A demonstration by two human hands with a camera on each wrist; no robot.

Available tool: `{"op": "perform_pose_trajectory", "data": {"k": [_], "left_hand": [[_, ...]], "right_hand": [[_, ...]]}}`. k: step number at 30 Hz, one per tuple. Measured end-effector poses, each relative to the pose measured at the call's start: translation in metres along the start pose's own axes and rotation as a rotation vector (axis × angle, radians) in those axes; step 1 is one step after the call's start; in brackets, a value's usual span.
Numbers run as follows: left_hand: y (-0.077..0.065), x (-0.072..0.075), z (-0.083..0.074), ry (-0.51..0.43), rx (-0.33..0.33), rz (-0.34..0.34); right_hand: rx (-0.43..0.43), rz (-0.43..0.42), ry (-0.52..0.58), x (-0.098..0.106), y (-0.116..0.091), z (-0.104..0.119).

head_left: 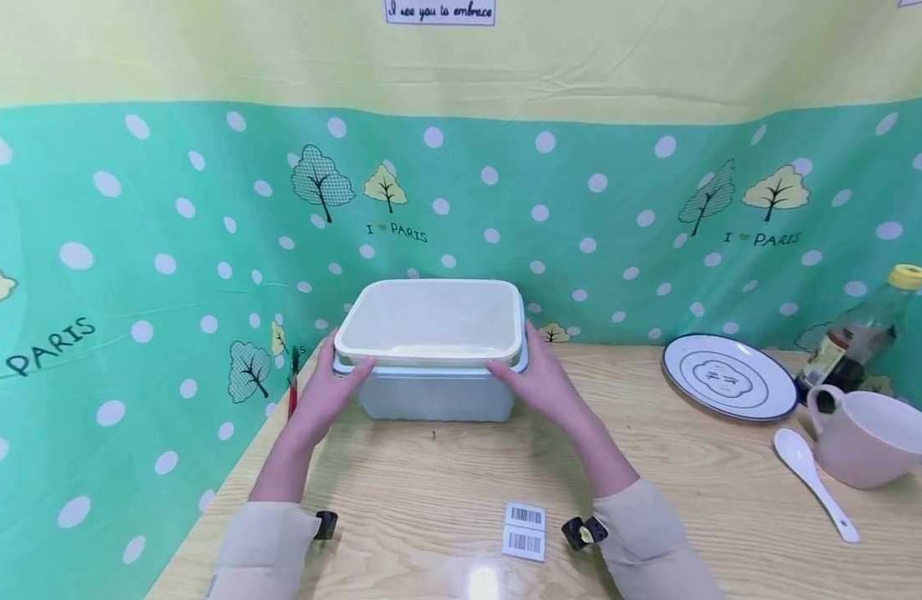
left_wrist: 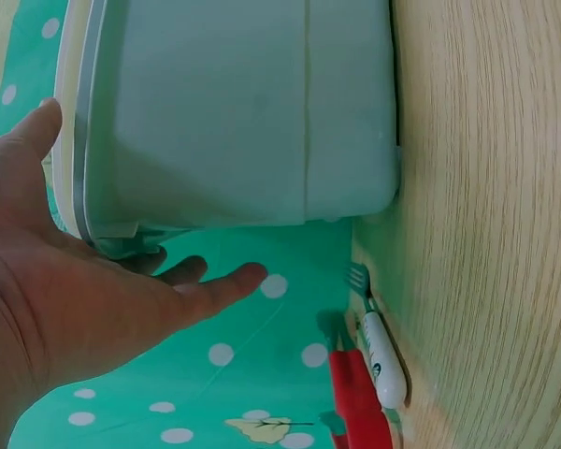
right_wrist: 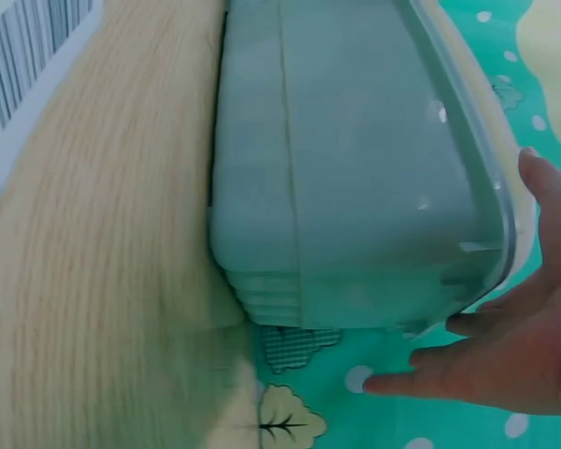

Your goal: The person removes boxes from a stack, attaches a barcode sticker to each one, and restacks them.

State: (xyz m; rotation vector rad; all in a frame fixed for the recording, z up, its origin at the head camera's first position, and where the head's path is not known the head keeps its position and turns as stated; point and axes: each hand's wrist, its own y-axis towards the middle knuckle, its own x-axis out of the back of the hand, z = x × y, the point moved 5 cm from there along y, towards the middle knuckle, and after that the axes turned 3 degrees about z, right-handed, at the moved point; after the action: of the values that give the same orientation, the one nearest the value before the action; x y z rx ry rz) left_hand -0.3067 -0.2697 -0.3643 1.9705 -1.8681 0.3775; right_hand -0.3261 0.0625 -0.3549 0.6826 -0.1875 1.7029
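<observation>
A pale blue-grey plastic storage box (head_left: 436, 396) stands on the table, near the back cloth. On its top sits a white-rimmed lid (head_left: 431, 321). My left hand (head_left: 328, 392) holds the box's left front corner, thumb at the lid's edge and fingers along the side. The left wrist view shows some of those fingers beneath the box's rim (left_wrist: 86, 122), with one pointing away. At the opposite corner, my right hand (head_left: 543, 379) holds the box likewise. Its thumb meets the lid's edge in the right wrist view, where the other fingers spread past the corner.
To the right are a plate (head_left: 731, 377), a sauce bottle (head_left: 854, 342), a pink mug (head_left: 874, 437) and a white spoon (head_left: 815, 483). A barcode label (head_left: 524, 531) lies in front. A white-handled fork (left_wrist: 383, 360) and a red-handled tool (left_wrist: 360, 398) lie left of the box.
</observation>
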Motion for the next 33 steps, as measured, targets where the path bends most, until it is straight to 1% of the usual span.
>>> {"op": "perform_pose_trajectory", "data": {"k": [3, 7, 14, 21, 24, 27, 30, 33], "left_hand": [[0.001, -0.001, 0.001, -0.024, -0.001, -0.015], [0.003, -0.004, 0.003, -0.045, 0.001, -0.044], [0.000, -0.005, 0.002, -0.073, 0.016, -0.077], [-0.001, -0.002, -0.006, -0.103, -0.002, -0.114], [-0.004, 0.000, -0.012, -0.106, -0.020, -0.127], [-0.006, 0.001, -0.019, -0.107, -0.060, -0.136], [-0.009, 0.002, -0.027, -0.108, -0.104, -0.133], [-0.013, 0.003, -0.035, -0.112, -0.137, -0.127]], "right_hand": [[0.004, -0.015, 0.001, -0.002, 0.003, -0.003], [0.037, -0.035, 0.018, -0.004, 0.005, -0.005], [0.054, -0.053, 0.046, -0.005, 0.005, -0.005], [0.075, -0.070, 0.147, -0.004, 0.005, -0.001], [0.062, -0.077, 0.171, -0.003, 0.005, 0.000], [0.054, -0.091, 0.179, 0.000, 0.003, 0.003], [0.081, -0.115, 0.192, 0.005, 0.003, 0.006], [0.119, -0.132, 0.229, 0.010, 0.002, 0.010]]}}
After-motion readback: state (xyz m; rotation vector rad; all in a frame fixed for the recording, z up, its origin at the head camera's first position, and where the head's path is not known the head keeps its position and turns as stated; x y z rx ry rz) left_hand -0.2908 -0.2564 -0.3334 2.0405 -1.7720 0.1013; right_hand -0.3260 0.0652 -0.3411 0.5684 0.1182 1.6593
